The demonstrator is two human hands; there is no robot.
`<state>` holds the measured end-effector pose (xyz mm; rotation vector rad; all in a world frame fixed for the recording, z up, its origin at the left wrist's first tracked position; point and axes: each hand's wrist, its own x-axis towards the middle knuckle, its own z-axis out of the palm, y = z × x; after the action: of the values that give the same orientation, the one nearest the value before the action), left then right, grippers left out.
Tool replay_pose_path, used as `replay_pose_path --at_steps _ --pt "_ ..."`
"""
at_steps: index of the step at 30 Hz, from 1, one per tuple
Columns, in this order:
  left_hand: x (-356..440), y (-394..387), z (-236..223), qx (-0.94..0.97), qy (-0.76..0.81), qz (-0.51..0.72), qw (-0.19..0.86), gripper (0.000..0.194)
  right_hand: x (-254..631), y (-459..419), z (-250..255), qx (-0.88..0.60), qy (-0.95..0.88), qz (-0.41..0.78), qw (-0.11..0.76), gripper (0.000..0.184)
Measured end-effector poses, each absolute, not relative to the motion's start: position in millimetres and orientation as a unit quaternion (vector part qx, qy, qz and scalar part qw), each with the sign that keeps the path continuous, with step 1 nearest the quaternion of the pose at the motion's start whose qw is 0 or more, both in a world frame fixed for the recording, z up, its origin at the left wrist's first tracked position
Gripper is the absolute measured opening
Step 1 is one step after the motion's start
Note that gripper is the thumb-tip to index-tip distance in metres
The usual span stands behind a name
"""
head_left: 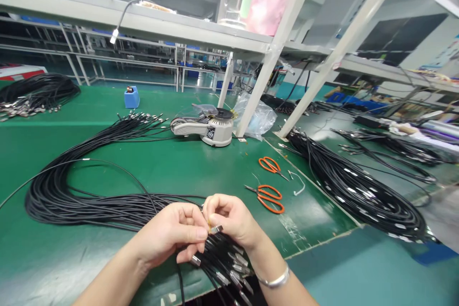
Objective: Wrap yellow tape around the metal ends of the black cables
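Observation:
Both of my hands meet over the near edge of the green table. My left hand pinches a black cable close to its end, just behind a metal connector. My right hand is closed at the same cable end, thumb and forefinger by a small strip of yellow tape at the connector. The fingers partly hide the cable and the tape. Beneath the hands, a bundle of black cables curves across the table, its metal-tipped ends hanging at the near edge.
Two orange-handled scissors lie right of my hands, beside a white tie. A round tape dispenser stands behind, near shelf posts. A blue block is farther back. More cable bundles lie at right and far left.

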<state>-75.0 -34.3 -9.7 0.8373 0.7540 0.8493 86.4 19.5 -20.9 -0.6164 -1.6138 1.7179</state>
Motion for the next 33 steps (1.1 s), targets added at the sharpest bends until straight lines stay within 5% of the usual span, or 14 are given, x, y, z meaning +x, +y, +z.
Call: replay_pose_path --at_steps 7,14,17,26,33 --pt "-63.7 -36.1 -9.0 0.479 0.501 0.394 0.604 0.014 108.8 23.0 9.7 -0.264 -0.721 0.572 0.288 0.011" --pt "-62.9 -30.3 -8.9 0.419 0.512 0.484 0.572 0.041 161.3 28.6 -6.1 -0.448 -0.697 0.362 0.427 0.014" --pt "-63.1 -30.2 -7.9 0.421 0.506 0.48 0.581 0.036 184.4 47.8 -21.9 -0.533 -0.658 0.306 0.435 0.015" --pt "-60.0 -22.3 -13.2 0.311 0.497 0.536 0.608 0.046 210.3 102.6 -18.1 -0.546 -0.661 0.304 0.417 0.017" --pt "-57.9 2.6 -1.0 0.297 0.476 0.574 0.596 0.04 185.4 160.6 -6.2 -0.549 -0.585 0.433 0.411 0.011"
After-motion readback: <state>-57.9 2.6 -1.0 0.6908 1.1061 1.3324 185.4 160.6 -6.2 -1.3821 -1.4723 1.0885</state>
